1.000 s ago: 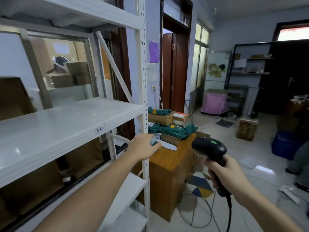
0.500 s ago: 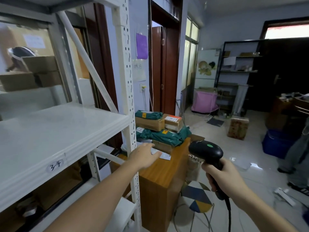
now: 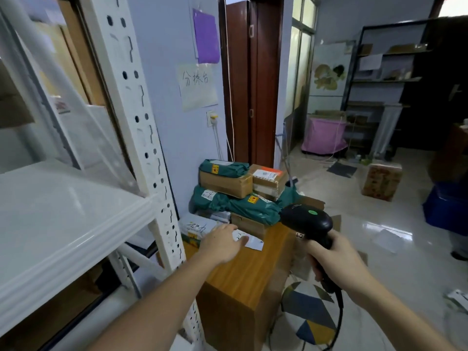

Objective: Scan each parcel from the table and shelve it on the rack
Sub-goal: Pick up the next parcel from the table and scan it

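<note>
A small wooden table (image 3: 255, 269) carries a pile of parcels: green mailer bags (image 3: 243, 206), brown cardboard boxes (image 3: 225, 182) and a flat white parcel (image 3: 249, 240) at the front. My left hand (image 3: 222, 243) reaches over the table's near left part, fingers relaxed, fingertips on the flat white parcel. My right hand (image 3: 334, 259) grips the handle of a black barcode scanner (image 3: 307, 221), held just right of the table. The white metal rack (image 3: 60, 216) stands at the left with its middle shelf bare.
A white rack upright (image 3: 141, 133) stands between me and the table's left side. A patterned stool (image 3: 311, 312) sits by the table, under the scanner cable. Further off are a cardboard box (image 3: 382, 181) on the floor, a blue bin (image 3: 445, 206) and a dark shelving unit (image 3: 385, 79).
I have moved closer to the table and the view has turned right. My left hand has come down from the rack's edge onto the flat white parcel. The scanner stays in my right hand.
</note>
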